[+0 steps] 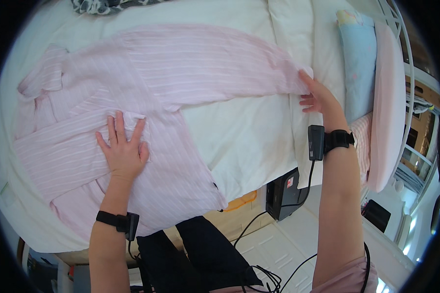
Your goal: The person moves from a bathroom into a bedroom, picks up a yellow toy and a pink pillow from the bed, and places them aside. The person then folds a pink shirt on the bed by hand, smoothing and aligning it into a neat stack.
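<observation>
A pink and white striped collared shirt point(176, 62) lies spread on a white bed sheet point(242, 132), its collar at the left. One sleeve is folded across the body; the other reaches out to the right. My left hand point(124, 146) presses flat, fingers spread, on the folded sleeve near its cuff. At the end of the outstretched sleeve, my right hand point(313, 93) touches the cuff with its thumb side, the other fingers apart below it. Whether it pinches the cloth cannot be told.
A blue pillow point(359, 66) and a pink pillow point(388, 110) lie by the white metal bed frame point(410, 73) at right. A grey patterned cloth point(99, 5) is at the top edge. Below the bed's edge stands a black box-shaped device point(284, 194); black cables point(267, 274) hang near my legs.
</observation>
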Motion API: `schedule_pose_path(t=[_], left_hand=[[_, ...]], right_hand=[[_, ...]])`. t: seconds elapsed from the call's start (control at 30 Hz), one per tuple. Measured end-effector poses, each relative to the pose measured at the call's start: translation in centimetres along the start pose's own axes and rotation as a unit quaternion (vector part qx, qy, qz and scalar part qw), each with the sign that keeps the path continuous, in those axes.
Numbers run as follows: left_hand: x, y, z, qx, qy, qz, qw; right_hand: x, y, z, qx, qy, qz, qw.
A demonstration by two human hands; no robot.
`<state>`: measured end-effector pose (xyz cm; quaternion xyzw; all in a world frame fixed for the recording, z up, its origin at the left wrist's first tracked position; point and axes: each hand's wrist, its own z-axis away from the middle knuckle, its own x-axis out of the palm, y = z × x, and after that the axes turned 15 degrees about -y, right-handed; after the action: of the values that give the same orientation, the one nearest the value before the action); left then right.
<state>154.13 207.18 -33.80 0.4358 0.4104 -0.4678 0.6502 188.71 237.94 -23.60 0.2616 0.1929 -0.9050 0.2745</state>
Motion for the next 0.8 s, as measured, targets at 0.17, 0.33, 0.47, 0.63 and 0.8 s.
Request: schedule_pose_path(t=[0.17, 0.33, 0.47, 0.63, 0.8], left_hand=[[0.5, -0.4, 0.4, -0.014, -0.026, 0.035, 0.999], [0.2, -0.6, 0.4, -0.018, -0.038, 0.065, 0.997], [-1.0, -0.4, 0.4, 0.003, -0.033, 0.107, 0.994], [-2.0, -4.4, 3.4, -0.019, 0.108, 0.536, 0.837], [-3.1, -16.2, 8.3, 0.017, 0.124, 0.838, 0.531]], right_hand=[[0.3, -0.3, -5.0, -0.214, -0.143, -0.323, 0.911], [-0.4, -4.8, 3.6, -0.428, -0.102, -0.325, 0.837], [6.7, -5.6, 18.6, -0.586, -0.001, -0.241, 0.774], [22.7, -5.0, 29.8, -0.678, -0.041, -0.162, 0.716], [38.1, -2.9, 34.1, -0.665, -0.343, 0.053, 0.662]])
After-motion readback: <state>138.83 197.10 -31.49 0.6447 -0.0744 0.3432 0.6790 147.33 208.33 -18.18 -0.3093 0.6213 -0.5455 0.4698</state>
